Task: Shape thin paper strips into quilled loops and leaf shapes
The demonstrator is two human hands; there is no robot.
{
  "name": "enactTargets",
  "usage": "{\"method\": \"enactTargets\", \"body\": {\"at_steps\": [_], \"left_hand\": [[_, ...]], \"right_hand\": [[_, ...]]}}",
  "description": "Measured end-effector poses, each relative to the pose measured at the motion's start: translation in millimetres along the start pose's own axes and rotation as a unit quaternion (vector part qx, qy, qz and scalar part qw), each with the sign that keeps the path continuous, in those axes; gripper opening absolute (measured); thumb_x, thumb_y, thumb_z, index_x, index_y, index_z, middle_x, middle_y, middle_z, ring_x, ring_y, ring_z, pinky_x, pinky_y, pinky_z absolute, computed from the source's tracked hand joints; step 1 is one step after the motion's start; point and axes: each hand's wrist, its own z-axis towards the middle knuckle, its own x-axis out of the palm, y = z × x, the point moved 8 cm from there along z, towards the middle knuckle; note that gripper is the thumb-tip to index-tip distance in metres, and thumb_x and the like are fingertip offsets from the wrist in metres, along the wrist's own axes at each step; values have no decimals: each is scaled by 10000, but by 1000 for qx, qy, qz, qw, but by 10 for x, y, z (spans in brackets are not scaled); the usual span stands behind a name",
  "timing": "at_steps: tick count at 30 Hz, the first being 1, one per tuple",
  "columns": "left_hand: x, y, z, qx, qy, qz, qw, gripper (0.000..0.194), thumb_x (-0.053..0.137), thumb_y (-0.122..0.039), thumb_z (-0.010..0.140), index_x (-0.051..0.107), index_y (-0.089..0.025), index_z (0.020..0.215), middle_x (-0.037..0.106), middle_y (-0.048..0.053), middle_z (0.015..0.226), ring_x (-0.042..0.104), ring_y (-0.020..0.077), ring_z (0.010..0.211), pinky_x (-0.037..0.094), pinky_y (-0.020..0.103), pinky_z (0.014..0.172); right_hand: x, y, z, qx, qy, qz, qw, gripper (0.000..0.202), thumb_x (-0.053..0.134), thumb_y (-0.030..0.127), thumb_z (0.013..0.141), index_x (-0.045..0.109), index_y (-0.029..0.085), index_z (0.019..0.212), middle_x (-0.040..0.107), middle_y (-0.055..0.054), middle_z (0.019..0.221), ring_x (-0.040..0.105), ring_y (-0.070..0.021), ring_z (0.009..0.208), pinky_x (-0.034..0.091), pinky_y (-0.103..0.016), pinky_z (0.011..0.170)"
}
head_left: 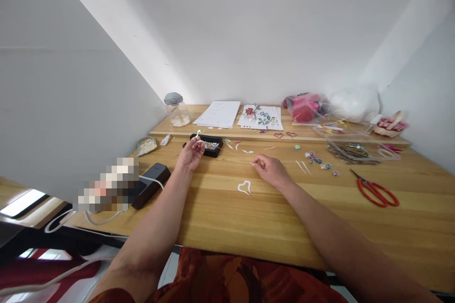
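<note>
My left hand (192,154) is raised at the near side of a black tray (213,153) that holds many small shiny beads (210,146). Its fingers pinch a thin, curled, pale green and white strip (198,134). A fine line, like thread or wire, runs rightward from these fingers. To the right, my right hand (270,169) rests low over the table with thumb and forefinger pressed together; what they hold, if anything, is too small to name. A white heart-shaped outline (244,187) lies on the wood just left of and below that hand.
Red-handled scissors (377,192) lie at right, near a clear plastic box (350,150). White strips (303,167) and small beads (313,156) sit nearby. Paper sheets (217,114), a lidded jar (177,112) and bags (304,108) stand on the raised back ledge. A black power strip (151,184) is at left.
</note>
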Motion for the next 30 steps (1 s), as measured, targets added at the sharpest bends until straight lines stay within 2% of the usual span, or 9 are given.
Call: {"method": "enactTargets", "body": {"at_steps": [3, 7, 14, 21, 24, 27, 30], "left_hand": [[41, 10, -25, -13, 17, -10, 1000, 50, 591, -131, 876, 634, -107, 865, 648, 13, 679, 621, 65, 595, 570, 165, 615], [118, -18, -79, -9, 38, -27, 999, 83, 568, -147, 894, 637, -105, 875, 645, 17, 705, 621, 62, 620, 571, 165, 639], [87, -105, -92, 8, 5, -63, 998, 67, 578, -127, 885, 618, -120, 832, 640, 5, 715, 599, 51, 615, 553, 154, 634], [91, -103, -91, 12, 15, -61, 998, 83, 573, -115, 888, 622, -95, 824, 653, 10, 730, 609, 54, 601, 557, 174, 618], [83, -104, -89, 15, 14, -56, 998, 58, 596, -110, 871, 626, -103, 822, 664, 13, 743, 608, 56, 597, 558, 176, 609], [40, -128, -64, 18, -1, -63, 998, 58, 601, -121, 870, 629, -113, 820, 650, 11, 704, 603, 57, 594, 558, 167, 616], [6, -151, -38, 14, -12, -82, 996, 78, 581, -122, 884, 623, -108, 820, 645, 10, 695, 602, 53, 592, 555, 158, 614]], "right_hand": [[16, -9, 3, 9, 6, -17, 1000, 146, 573, 365, 843, 656, 250, 878, 622, 29, 606, 504, -128, 520, 287, -255, 540], [-7, -66, 9, 34, -21, -48, 998, 137, 559, 353, 848, 650, 251, 839, 632, 15, 627, 520, -140, 550, 280, -260, 548], [-9, -150, 15, 43, -28, -31, 998, 157, 564, 372, 832, 661, 249, 831, 598, 22, 580, 510, -145, 536, 283, -263, 538], [-137, -323, 32, 94, -68, -83, 990, 167, 577, 378, 827, 671, 255, 889, 637, 1, 653, 537, -162, 599, 284, -268, 549], [-157, -234, 20, 62, -81, -31, 994, 249, 630, 450, 802, 671, 253, 948, 602, 21, 628, 520, -151, 574, 317, -263, 560], [-143, -128, 5, 16, -82, 30, 996, 337, 606, 545, 818, 679, 236, 930, 517, 39, 547, 446, -139, 511, 329, -264, 550], [-122, -125, 10, 5, -79, 65, 995, 364, 528, 539, 873, 688, 212, 887, 562, 15, 579, 454, -143, 525, 339, -265, 553]]}}
